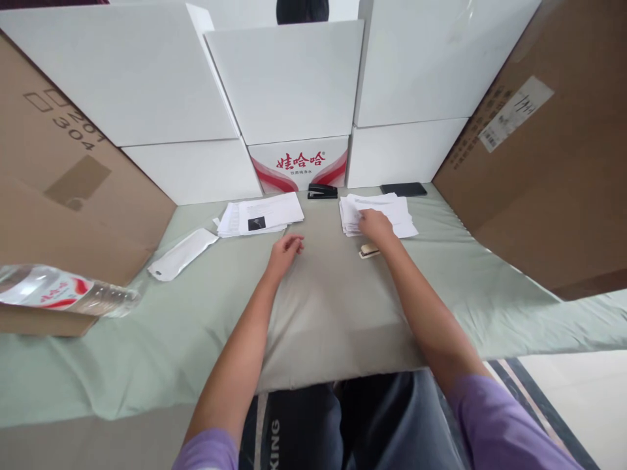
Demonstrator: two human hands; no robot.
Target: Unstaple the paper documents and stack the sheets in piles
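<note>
My right hand [375,226] rests on the near edge of a stack of white papers [392,212] at the right of the cloth-covered table [318,307]; its fingers lie on the top sheet, and whether they grip it I cannot tell. A small beige object [368,251] lies just under my right wrist. My left hand [287,250] hovers loosely curled over the cloth, holding nothing, just below a second paper stack [262,214] bearing a small dark photo. A black stapler [322,191] stands between the two stacks at the back.
A dark phone [403,189] lies behind the right stack. A white envelope-like sleeve [182,254] lies at left, and a plastic water bottle [63,290] lies on its side at the far left. White and brown cardboard boxes wall in the table.
</note>
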